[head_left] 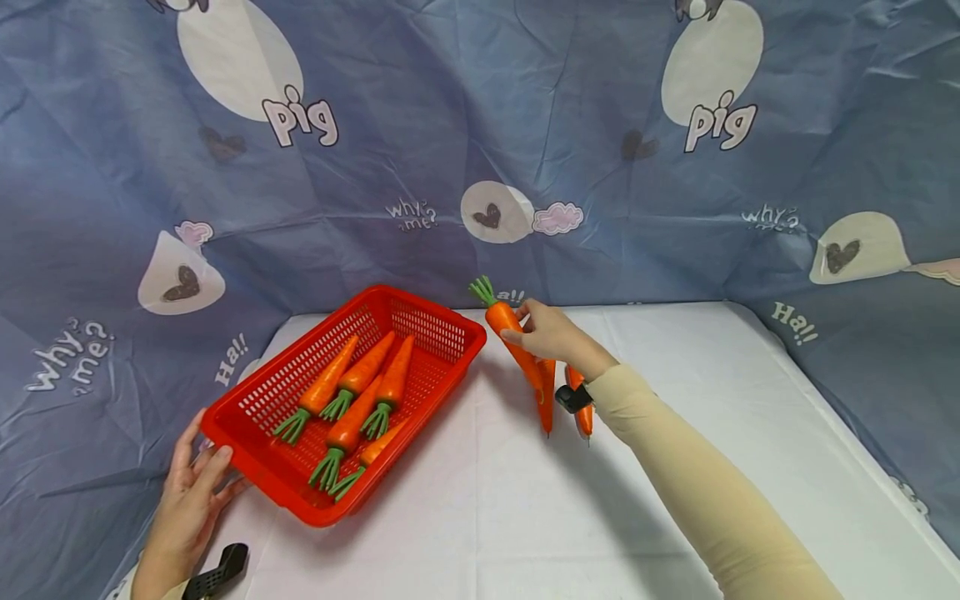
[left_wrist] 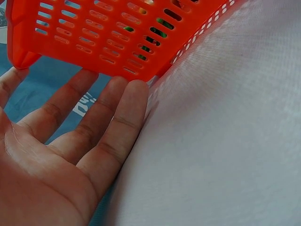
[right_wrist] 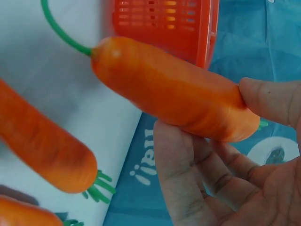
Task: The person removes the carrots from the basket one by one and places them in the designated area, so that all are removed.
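My right hand (head_left: 551, 333) grips an orange carrot (head_left: 512, 337) with a green top, thumb on one side and fingers on the other. In the right wrist view the held carrot (right_wrist: 164, 89) shows a thin green strand at its narrow end. Below that hand two more carrots lie on the table, one carrot (head_left: 547, 404) partly behind the held one, the other carrot (head_left: 584, 408) partly behind the wrist. My left hand (head_left: 187, 500) is at the near-left end of a red basket (head_left: 258, 471); its extended fingers (left_wrist: 129, 110) touch the basket's lower edge.
Inside the basket are several carrots (head_left: 393, 379) with their green tops toward the near-left side. A white cloth (head_left: 510, 517) covers the table. Behind it hangs a blue printed curtain (head_left: 600, 150), which also runs along both sides. Each wrist wears a black strap (head_left: 217, 571).
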`<state>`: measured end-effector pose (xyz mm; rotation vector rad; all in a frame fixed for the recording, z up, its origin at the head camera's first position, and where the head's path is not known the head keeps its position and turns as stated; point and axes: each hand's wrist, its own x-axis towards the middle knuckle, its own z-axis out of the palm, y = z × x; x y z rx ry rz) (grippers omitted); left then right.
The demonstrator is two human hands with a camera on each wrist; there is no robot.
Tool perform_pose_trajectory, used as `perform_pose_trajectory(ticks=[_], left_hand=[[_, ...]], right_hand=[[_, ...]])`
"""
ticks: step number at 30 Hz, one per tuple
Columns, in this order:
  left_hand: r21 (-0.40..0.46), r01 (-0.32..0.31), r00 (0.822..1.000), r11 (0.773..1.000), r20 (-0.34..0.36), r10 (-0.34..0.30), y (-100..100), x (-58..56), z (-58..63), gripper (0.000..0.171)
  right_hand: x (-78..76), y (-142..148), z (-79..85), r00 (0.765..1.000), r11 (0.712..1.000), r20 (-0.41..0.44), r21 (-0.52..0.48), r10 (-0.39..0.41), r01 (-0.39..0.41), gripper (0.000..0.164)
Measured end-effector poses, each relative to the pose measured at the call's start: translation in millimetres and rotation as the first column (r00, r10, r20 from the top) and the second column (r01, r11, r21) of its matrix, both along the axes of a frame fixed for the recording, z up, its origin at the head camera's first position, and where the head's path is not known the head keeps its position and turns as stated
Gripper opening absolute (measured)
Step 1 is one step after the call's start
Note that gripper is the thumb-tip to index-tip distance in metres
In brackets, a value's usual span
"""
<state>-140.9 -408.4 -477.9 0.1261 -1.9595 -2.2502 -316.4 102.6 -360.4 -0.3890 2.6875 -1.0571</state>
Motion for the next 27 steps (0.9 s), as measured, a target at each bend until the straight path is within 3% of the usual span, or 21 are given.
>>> perform_pose_trajectory(ticks=[19,27], left_hand=[[-0.015,-0.022,0.999,1.0,0.041,0.023,-0.7,-1.2,-0.8,0.077],[-0.006,-0.007,1.0,1.0,0.016,0.007,-0.6,-1.2,-1.5,0.076]], right_hand=[[-1.9,26.6,-12.5,0.996,0.996,0.036,-0.025,-0.084,0.085,0.051],[-2.0,37.9,-16.7,0.992,0.992,0.075,-0.064,-0.1,0.105,0.052]])
